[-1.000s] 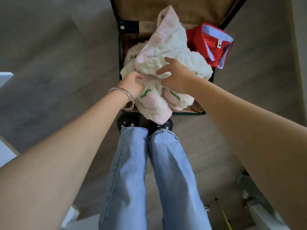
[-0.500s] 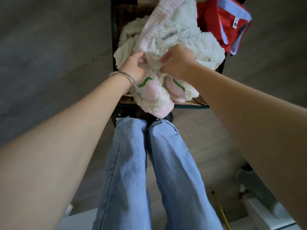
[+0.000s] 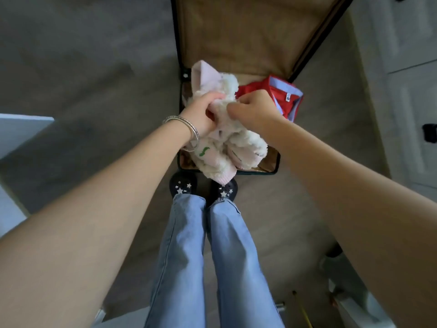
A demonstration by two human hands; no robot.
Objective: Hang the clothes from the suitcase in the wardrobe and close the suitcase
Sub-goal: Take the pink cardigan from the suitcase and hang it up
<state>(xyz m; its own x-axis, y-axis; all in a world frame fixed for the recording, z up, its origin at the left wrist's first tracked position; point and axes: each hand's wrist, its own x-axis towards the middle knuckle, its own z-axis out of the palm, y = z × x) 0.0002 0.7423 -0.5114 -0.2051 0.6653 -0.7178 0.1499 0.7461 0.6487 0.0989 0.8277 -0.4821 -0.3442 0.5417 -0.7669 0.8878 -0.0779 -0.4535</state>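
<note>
An open suitcase [image 3: 274, 165] with brown lining lies on the floor in front of my feet. Above it I hold a fluffy white and pink garment [image 3: 246, 143] bunched up. My left hand [image 3: 203, 112], with bangles on the wrist, grips the fabric on its left side. My right hand [image 3: 256, 110] grips it just to the right, the two hands close together. A folded red garment with a light blue collar [image 3: 281, 95] lies in the suitcase at the right, partly hidden behind my right hand.
The suitcase lid [image 3: 248, 36] lies open on the far side. White cabinet doors [image 3: 402, 67] with a dark handle stand at the right. A white furniture edge [image 3: 21, 129] is at the left. My jeans and dark shoes [image 3: 182, 188] stand just before the suitcase.
Both hands have gathered the fluffy garment into a tighter bunch and lifted it off the suitcase. The view has tilted up, showing more of the lid.
</note>
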